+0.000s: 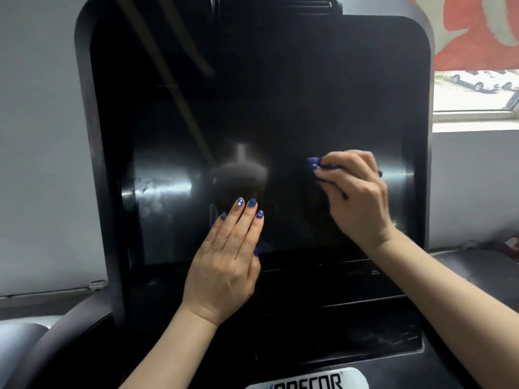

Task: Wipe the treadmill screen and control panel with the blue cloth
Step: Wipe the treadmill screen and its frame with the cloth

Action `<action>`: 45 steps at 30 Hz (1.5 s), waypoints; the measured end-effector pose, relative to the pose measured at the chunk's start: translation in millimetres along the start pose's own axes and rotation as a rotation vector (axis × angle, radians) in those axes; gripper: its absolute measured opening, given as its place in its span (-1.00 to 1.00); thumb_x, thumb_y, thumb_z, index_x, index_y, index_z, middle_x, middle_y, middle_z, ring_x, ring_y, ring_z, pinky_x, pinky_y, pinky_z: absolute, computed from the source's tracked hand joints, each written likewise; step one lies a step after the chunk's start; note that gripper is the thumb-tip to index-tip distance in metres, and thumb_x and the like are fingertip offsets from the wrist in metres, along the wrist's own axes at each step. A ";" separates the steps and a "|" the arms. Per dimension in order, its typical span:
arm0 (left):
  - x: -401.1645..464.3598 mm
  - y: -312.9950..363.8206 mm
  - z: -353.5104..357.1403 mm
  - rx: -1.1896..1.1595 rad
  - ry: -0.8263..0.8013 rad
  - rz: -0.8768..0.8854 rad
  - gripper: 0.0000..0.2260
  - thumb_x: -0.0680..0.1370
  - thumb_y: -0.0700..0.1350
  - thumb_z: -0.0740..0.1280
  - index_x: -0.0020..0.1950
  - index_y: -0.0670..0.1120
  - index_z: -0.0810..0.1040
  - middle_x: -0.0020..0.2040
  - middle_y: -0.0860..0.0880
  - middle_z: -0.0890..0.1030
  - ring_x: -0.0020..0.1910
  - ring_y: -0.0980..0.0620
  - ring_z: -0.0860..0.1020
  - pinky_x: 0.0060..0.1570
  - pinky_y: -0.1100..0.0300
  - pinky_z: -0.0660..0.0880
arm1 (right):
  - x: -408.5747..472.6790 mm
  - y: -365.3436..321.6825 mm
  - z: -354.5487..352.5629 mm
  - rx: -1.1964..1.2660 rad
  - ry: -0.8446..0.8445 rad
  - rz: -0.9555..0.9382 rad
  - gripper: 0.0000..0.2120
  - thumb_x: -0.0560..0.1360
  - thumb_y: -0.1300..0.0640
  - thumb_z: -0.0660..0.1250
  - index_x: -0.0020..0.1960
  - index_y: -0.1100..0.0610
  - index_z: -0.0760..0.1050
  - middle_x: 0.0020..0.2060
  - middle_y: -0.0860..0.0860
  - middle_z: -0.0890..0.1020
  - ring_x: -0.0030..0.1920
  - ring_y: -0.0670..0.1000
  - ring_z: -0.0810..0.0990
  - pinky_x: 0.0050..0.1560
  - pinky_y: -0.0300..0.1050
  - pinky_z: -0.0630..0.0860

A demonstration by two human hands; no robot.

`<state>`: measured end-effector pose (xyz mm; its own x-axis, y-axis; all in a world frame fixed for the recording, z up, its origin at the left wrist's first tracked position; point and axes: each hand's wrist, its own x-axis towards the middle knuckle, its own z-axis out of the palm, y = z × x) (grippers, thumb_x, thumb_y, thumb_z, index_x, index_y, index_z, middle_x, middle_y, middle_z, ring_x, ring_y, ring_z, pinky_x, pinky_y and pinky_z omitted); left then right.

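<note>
Head view: right hand (355, 192) presses blue cloth (323, 171) mid-screen (280, 94), edges clear.

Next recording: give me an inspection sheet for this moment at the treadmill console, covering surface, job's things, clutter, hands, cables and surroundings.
Surface: treadmill screen dark and glossy, with smudges and glare on its lower left.
Job's things: blue cloth bunched against the screen's right half; control panel below the screen, no cloth on it.
Clutter: nothing seen on the console.
Hands: right hand grips the cloth; left hand lies flat on the screen, fingers straight.
Cables: nothing seen.
Surroundings: grey wall on the left; window on the right showing parked cars; partly cut-off logo plate at the bottom edge.
</note>
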<state>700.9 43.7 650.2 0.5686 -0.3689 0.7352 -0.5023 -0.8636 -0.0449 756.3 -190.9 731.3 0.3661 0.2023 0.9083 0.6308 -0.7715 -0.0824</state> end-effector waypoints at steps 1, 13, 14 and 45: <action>-0.4 -0.1 -0.5 -0.002 0.001 0.003 -0.53 0.61 -0.19 0.21 0.52 -0.22 0.36 0.56 -0.16 0.31 0.58 -0.09 0.23 0.56 -0.04 0.19 | 0.8 -7.2 6.4 0.031 -0.014 -0.009 -0.96 0.48 0.39 0.44 -0.10 0.32 0.67 -0.03 0.16 0.65 -0.01 0.16 0.52 0.12 -0.14 0.46; -0.3 -0.8 -0.8 -0.012 0.010 0.015 -0.52 0.58 -0.21 0.22 0.52 -0.23 0.36 0.56 -0.17 0.31 0.58 -0.09 0.23 0.54 -0.05 0.22 | 2.7 -17.9 16.2 0.075 -0.077 -0.064 -0.94 0.50 0.37 0.42 -0.09 0.30 0.67 -0.02 0.13 0.65 0.00 0.17 0.52 0.10 -0.10 0.48; 0.3 -1.1 -1.6 -0.018 0.006 0.017 -0.52 0.58 -0.21 0.22 0.52 -0.23 0.37 0.56 -0.17 0.31 0.58 -0.09 0.23 0.54 -0.05 0.22 | 1.0 -17.3 13.6 0.088 -0.113 -0.079 -0.94 0.51 0.35 0.42 -0.07 0.30 0.67 -0.01 0.13 0.65 0.01 0.16 0.52 0.11 -0.09 0.48; -68.8 -84.9 -39.3 0.097 0.047 -0.097 -0.56 0.65 -0.17 0.12 0.53 -0.26 0.33 0.56 -0.19 0.31 0.57 -0.12 0.24 0.58 -0.08 0.09 | 14.8 -57.2 42.7 -0.004 -0.078 0.021 -0.94 0.46 0.36 0.44 -0.07 0.33 0.63 -0.06 0.20 0.57 -0.03 0.15 0.45 0.13 -0.35 0.28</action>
<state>678.8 155.9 630.0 0.5790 -0.2677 0.7702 -0.3799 -0.9243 -0.0357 754.8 -118.1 732.0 0.4316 0.2320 0.8718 0.6195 -0.7787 -0.0995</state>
